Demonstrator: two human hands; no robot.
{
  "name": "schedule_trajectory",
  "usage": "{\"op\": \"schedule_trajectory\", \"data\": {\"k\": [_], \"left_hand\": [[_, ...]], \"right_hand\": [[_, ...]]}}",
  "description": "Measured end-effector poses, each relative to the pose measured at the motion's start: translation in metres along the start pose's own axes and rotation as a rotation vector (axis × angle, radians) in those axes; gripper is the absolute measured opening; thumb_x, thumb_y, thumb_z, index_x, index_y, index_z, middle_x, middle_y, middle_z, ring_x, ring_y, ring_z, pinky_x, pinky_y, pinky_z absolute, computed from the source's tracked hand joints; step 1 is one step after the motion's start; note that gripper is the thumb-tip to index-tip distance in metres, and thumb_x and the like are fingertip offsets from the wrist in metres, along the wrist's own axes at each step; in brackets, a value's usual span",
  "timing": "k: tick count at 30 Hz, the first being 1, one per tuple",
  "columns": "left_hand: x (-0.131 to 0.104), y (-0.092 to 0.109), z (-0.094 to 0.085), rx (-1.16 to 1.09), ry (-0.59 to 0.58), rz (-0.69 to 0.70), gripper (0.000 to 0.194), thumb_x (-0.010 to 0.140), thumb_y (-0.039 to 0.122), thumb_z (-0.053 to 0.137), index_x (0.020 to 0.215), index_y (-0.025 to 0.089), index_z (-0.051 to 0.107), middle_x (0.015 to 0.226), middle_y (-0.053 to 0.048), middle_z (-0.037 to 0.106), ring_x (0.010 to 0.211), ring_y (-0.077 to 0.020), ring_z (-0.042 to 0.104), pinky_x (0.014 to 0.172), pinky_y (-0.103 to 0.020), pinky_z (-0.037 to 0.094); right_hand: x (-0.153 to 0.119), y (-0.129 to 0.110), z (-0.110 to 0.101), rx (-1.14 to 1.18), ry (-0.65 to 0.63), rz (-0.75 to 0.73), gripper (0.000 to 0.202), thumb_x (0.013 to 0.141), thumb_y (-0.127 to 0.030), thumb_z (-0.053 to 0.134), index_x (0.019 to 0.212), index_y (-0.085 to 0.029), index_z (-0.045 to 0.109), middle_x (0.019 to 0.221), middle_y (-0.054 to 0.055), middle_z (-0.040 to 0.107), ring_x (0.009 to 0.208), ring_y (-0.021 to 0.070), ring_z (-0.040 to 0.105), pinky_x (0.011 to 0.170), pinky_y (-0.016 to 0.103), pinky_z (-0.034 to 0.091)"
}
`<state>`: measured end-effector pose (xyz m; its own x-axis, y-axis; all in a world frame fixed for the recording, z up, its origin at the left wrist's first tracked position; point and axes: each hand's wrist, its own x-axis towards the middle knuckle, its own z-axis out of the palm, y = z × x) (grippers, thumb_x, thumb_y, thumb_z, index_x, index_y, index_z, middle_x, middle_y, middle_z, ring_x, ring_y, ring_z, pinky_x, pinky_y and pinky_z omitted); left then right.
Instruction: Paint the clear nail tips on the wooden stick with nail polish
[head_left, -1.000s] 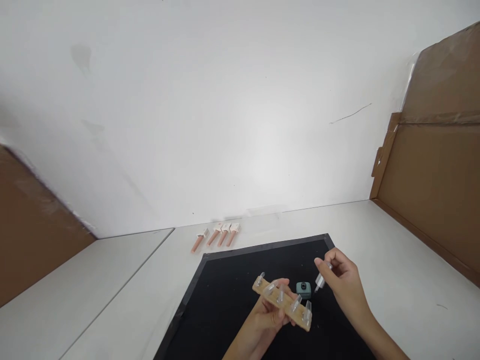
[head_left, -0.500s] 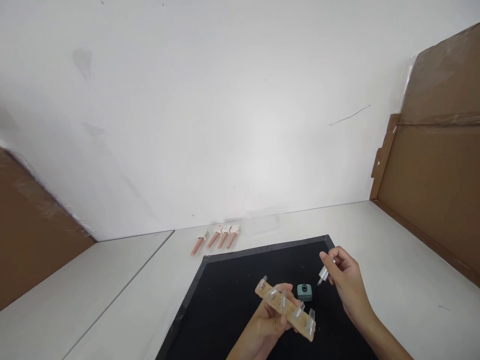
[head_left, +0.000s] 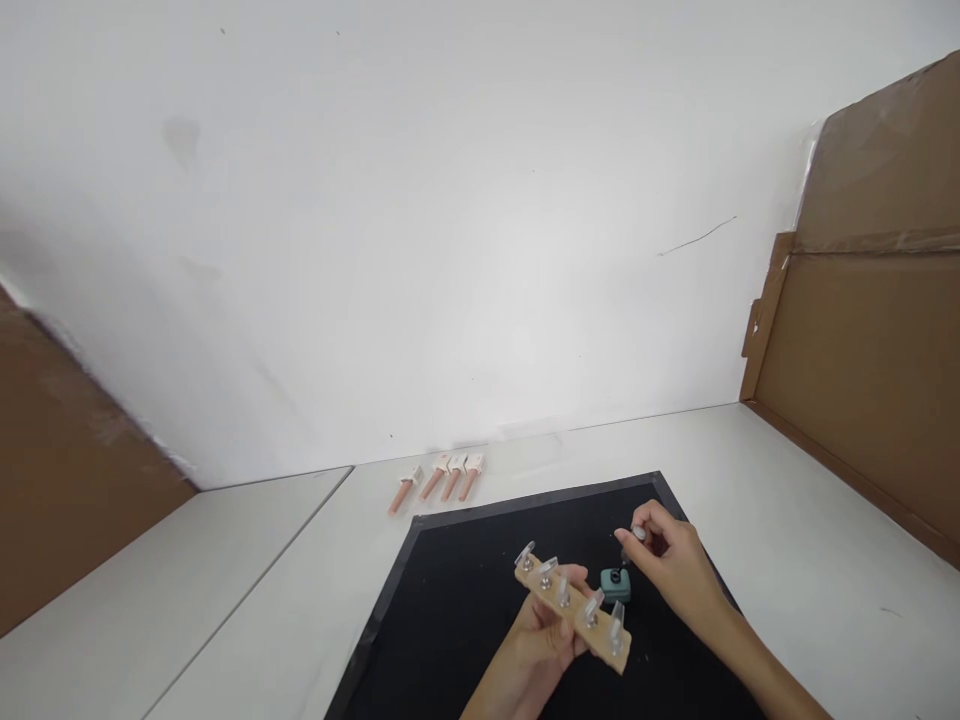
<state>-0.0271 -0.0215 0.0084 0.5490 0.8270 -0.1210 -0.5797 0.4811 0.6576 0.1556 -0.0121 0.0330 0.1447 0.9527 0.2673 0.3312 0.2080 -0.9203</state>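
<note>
We face a white wall (head_left: 487, 250) and a counter (head_left: 817, 530), with cardboard (head_left: 862, 380) right of our right hand (head_left: 675, 560) and a black mat (head_left: 435, 610) beneath both hands. Our left hand (head_left: 538, 640) is clamped on the strip (head_left: 577, 615), its long axis slanting from far left to near right, clear tips (head_left: 616, 627) jutting up. Our right hand pinches the cap (head_left: 638, 534) near the bottle (head_left: 615, 588).

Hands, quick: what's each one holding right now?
Left hand: closed, holding the wooden strip with clear tips.
Right hand: closed, pinching the small silver cap near the green bottle.
</note>
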Motion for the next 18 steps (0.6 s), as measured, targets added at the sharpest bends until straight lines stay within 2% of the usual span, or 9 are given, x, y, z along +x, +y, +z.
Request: {"op": "schedule_trajectory", "data": {"k": [9,14,18], "left_hand": [[-0.001,0.000,0.001,-0.040,0.004,0.008,0.039,0.051,0.023,0.086,0.088,0.023,0.073,0.076,0.000,0.069,0.069,-0.0150,0.063,0.064,-0.027,0.044],[0.000,-0.001,-0.003,-0.005,-0.016,-0.002,0.038,0.055,0.025,0.085,0.091,0.024,0.071,0.080,-0.001,0.068,0.072,-0.0173,0.063,0.071,-0.032,0.045],[0.000,-0.001,-0.004,0.017,0.010,0.006,0.038,0.056,0.024,0.084,0.092,0.024,0.071,0.081,-0.001,0.067,0.074,-0.0177,0.063,0.071,-0.032,0.045]], "right_hand": [[-0.002,0.000,0.007,-0.197,-0.059,-0.078,0.021,0.078,-0.030,0.054,0.063,-0.023,0.040,0.049,-0.008,0.036,0.044,0.0120,0.037,0.045,0.023,0.029],[-0.003,0.002,0.011,-0.302,-0.145,-0.129,0.017,0.075,-0.021,0.059,0.062,-0.023,0.047,0.048,-0.007,0.043,0.042,0.0125,0.042,0.044,0.022,0.029],[-0.003,-0.001,0.006,-0.379,-0.227,-0.181,0.012,0.069,-0.016,0.062,0.062,-0.023,0.055,0.052,-0.005,0.051,0.044,0.0134,0.047,0.045,0.023,0.028]]}}
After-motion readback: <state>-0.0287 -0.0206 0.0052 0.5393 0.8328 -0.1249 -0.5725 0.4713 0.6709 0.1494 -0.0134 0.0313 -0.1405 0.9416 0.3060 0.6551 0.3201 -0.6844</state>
